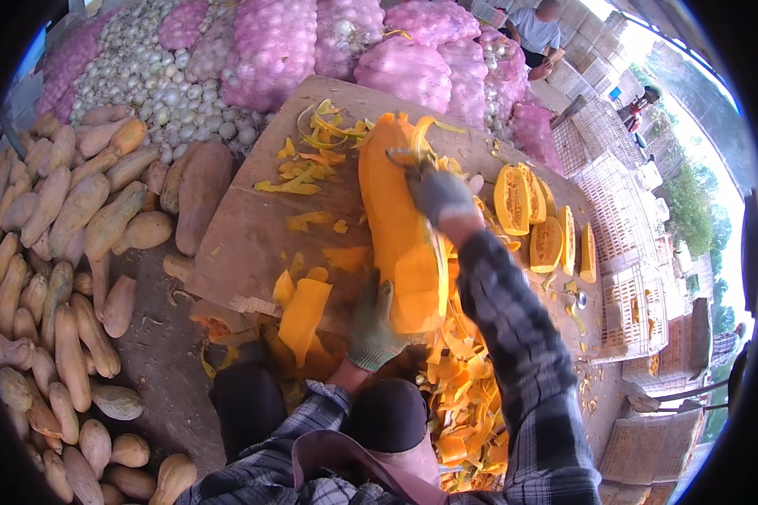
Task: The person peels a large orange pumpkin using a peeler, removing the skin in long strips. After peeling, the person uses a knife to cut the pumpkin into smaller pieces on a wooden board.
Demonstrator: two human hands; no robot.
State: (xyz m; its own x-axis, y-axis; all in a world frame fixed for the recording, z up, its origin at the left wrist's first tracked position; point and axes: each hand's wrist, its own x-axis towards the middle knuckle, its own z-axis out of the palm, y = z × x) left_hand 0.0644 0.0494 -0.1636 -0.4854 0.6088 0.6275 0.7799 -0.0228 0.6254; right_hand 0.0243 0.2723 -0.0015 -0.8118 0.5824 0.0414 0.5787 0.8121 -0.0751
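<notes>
A large, mostly peeled orange squash [388, 208] lies lengthwise on the brown wooden board [246, 233]. My left hand [375, 331], in a green-grey knitted glove, holds the near end of the squash from the left. In a grey glove, my right hand [439, 192] is closed on a peeler [403, 156] at the squash's far right side, partly blurred. A strip of peel [422, 136] curls up beside the tool. Peelings [303, 177] lie left of the squash, and cut squash pieces with seedy flesh [512, 201] lie to its right.
Whole unpeeled squashes [69, 214] cover the ground at left. Orange trimmings [458, 404] heap below the board, between my right arm and knee. Pink mesh sacks [404, 72] and loose white onions [170, 95] stand beyond. Plastic crates [631, 309] are stacked at right. A person [536, 35] sits far back.
</notes>
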